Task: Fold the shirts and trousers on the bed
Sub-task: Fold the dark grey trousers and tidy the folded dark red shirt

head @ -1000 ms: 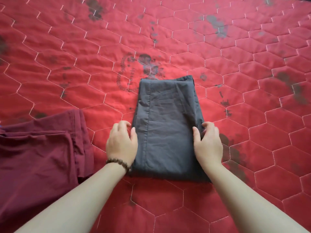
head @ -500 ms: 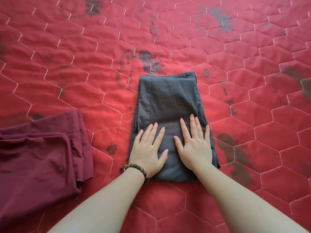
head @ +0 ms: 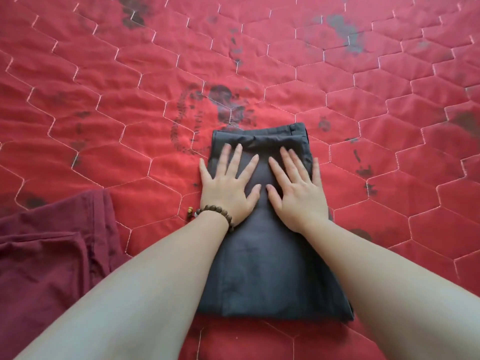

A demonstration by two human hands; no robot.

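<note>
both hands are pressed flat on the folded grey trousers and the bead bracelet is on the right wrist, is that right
Not quite. The bead bracelet is on the left wrist, not the right. The rest holds: the head view shows the left hand and right hand pressed flat, fingers spread, on the folded grey trousers.

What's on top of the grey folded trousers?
Both hands lie flat on the grey trousers: left hand and right hand, fingers spread. The forearms cover the trousers' side edges, and the fabric under the palms is hidden.
</note>
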